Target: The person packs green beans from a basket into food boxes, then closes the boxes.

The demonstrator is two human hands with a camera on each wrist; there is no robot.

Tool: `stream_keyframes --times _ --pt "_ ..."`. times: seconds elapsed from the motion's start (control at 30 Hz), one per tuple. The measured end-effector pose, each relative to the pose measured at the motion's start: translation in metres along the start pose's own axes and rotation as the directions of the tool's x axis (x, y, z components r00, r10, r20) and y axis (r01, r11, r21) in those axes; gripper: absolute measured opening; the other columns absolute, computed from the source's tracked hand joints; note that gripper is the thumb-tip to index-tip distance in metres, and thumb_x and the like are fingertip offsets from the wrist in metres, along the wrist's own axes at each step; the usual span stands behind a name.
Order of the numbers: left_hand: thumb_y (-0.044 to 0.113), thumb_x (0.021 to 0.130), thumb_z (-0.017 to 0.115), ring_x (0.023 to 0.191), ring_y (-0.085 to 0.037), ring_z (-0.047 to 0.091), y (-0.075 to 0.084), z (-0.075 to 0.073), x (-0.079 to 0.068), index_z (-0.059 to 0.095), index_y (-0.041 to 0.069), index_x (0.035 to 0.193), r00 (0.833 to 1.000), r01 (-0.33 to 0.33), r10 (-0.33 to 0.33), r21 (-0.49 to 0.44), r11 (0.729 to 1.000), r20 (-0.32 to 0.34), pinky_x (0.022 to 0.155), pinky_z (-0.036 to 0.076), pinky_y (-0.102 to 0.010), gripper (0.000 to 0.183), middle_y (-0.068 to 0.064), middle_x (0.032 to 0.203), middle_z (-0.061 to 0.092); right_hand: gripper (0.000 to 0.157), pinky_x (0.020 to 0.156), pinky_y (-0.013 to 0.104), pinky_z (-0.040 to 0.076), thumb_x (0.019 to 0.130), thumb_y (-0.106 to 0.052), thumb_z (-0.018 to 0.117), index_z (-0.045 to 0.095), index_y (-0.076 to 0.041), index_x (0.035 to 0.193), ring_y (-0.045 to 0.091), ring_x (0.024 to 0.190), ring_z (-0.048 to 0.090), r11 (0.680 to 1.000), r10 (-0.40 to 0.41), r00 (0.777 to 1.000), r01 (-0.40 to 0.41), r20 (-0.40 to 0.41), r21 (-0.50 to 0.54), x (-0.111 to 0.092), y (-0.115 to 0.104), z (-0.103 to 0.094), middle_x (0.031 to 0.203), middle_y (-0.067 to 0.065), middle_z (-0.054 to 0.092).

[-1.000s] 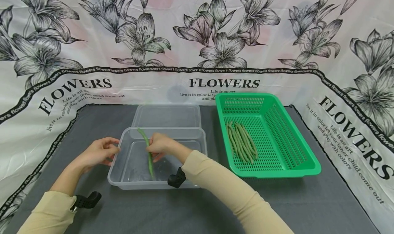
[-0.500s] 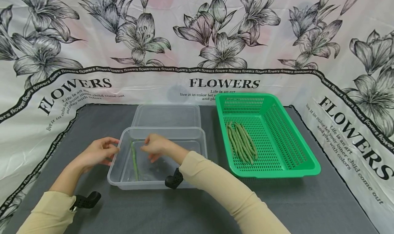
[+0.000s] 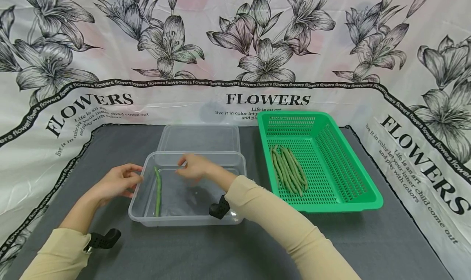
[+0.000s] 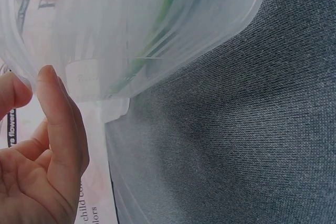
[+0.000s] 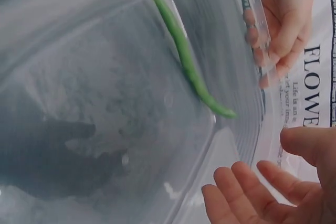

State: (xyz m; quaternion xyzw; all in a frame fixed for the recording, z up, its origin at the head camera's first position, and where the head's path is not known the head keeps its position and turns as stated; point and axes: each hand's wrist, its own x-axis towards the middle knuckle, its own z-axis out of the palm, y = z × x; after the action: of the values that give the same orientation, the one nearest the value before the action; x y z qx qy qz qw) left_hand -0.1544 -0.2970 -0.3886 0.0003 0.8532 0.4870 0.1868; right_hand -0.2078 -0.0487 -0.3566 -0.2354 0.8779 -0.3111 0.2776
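A clear plastic container (image 3: 198, 219) stands on the left half of the table. One green bean (image 3: 158, 192) lies inside, along its left wall; the right wrist view shows the same green bean (image 5: 184, 59) whole. My left hand (image 3: 119, 182) pinches the left rim between thumb and fingers, as the left hand (image 4: 47, 145) in the left wrist view also shows. Over the container hovers my right hand (image 3: 195, 167), holding nothing, its fingers loosely bent in the right wrist view. Several green beans (image 3: 288, 171) lie together in a green basket (image 3: 331, 208).
Behind the container lies a clear lid (image 3: 200, 137). The green basket stands to the right, beyond my right sleeve (image 3: 272, 214). Grey cloth (image 3: 206, 251) covers the table, and a white flower-printed sheet (image 3: 184, 67) hangs behind and around its sides.
My right hand has let go of the green bean, which now lies by the container's left wall. That hand has then lifted and drawn back to the right. The left hand stays put.
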Motion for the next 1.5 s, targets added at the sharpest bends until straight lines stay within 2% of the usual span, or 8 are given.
stream_keyframes --times 0.1,0.2,0.3,0.6,0.93,1.1,1.33,1.5 --pt "0.026 0.094 0.053 0.084 -0.020 0.056 0.000 0.000 0.000 0.034 -0.003 0.135 1.000 -0.002 0.002 -0.003 1.000 0.000 0.066 0.055 -0.034 0.054 -0.018 0.107 0.056 0.036 0.071 0.029 0.051 0.095 -0.024 0.051 0.050 -0.007 0.127 0.019 0.091 0.062 0.993 -0.055 0.998 0.053 -0.014 -0.108 0.000 0.003 -0.007 0.116 0.009 0.060" --pt "0.026 0.094 0.053 0.083 -0.020 0.056 -0.001 0.000 0.000 0.035 -0.003 0.135 1.000 0.002 -0.002 -0.003 1.000 -0.001 0.066 0.055 -0.035 0.053 -0.018 0.106 0.056 0.032 0.072 0.025 0.047 0.094 -0.024 0.053 0.054 -0.010 0.122 0.017 0.092 0.061 0.971 -0.105 0.994 0.095 -0.038 -0.219 -0.001 0.004 -0.013 0.114 0.007 0.062" --pt "0.025 0.094 0.053 0.083 -0.020 0.056 -0.002 0.000 0.000 0.036 -0.003 0.134 1.000 0.010 -0.010 -0.003 1.000 -0.005 0.066 0.055 -0.035 0.052 -0.018 0.105 0.056 0.028 0.072 0.026 0.047 0.093 -0.023 0.054 0.058 -0.012 0.118 0.017 0.091 0.061 0.953 -0.138 0.989 0.117 -0.058 -0.280 -0.004 0.005 -0.020 0.110 0.006 0.064" --pt "0.025 0.094 0.053 0.083 -0.021 0.056 -0.002 0.002 -0.001 0.036 -0.003 0.134 1.000 0.003 -0.003 -0.003 1.000 -0.015 0.066 0.055 -0.035 0.052 -0.018 0.105 0.056 0.022 0.068 0.026 0.047 0.093 -0.020 0.054 0.060 -0.014 0.112 0.018 0.087 0.062 0.913 -0.215 0.972 0.169 -0.089 -0.370 -0.019 0.007 -0.048 0.106 0.005 0.065" --pt "0.023 0.094 0.053 0.083 -0.022 0.056 -0.004 0.003 -0.001 0.037 -0.002 0.133 1.000 0.009 -0.010 -0.013 1.000 -0.018 0.066 0.055 -0.036 0.050 -0.019 0.105 0.056 0.020 0.073 0.030 0.048 0.093 -0.017 0.052 0.061 -0.012 0.110 0.018 0.086 0.062 0.884 -0.283 0.951 0.210 -0.121 -0.419 -0.033 0.022 -0.081 0.103 0.006 0.065" --pt "0.021 0.094 0.053 0.083 -0.023 0.057 -0.005 0.003 0.000 0.037 -0.003 0.133 1.000 0.007 -0.007 -0.022 1.000 -0.015 0.065 0.055 -0.036 0.049 -0.020 0.104 0.056 0.021 0.076 0.031 0.049 0.092 -0.016 0.052 0.061 -0.009 0.110 0.019 0.087 0.063 0.891 -0.282 0.944 0.191 -0.171 -0.412 -0.041 0.036 -0.103 0.103 0.008 0.066" --pt "0.022 0.093 0.055 0.081 -0.021 0.056 -0.002 0.003 0.000 0.037 -0.003 0.133 1.000 0.001 -0.002 -0.022 1.000 -0.013 0.066 0.055 -0.036 0.050 -0.018 0.102 0.057 0.021 0.073 0.035 0.048 0.092 -0.018 0.054 0.061 -0.009 0.109 0.021 0.081 0.063 0.900 -0.230 0.933 0.096 -0.276 -0.425 -0.060 0.056 -0.142 0.102 0.011 0.066" --pt "0.022 0.093 0.054 0.082 -0.021 0.056 0.000 0.001 0.000 0.037 -0.003 0.133 1.000 -0.001 0.001 -0.019 1.000 -0.015 0.066 0.055 -0.035 0.050 -0.018 0.103 0.057 0.022 0.073 0.039 0.047 0.092 -0.018 0.053 0.060 -0.007 0.110 0.025 0.083 0.061 0.917 -0.184 0.925 0.040 -0.333 -0.396 -0.073 0.072 -0.164 0.104 0.014 0.064"
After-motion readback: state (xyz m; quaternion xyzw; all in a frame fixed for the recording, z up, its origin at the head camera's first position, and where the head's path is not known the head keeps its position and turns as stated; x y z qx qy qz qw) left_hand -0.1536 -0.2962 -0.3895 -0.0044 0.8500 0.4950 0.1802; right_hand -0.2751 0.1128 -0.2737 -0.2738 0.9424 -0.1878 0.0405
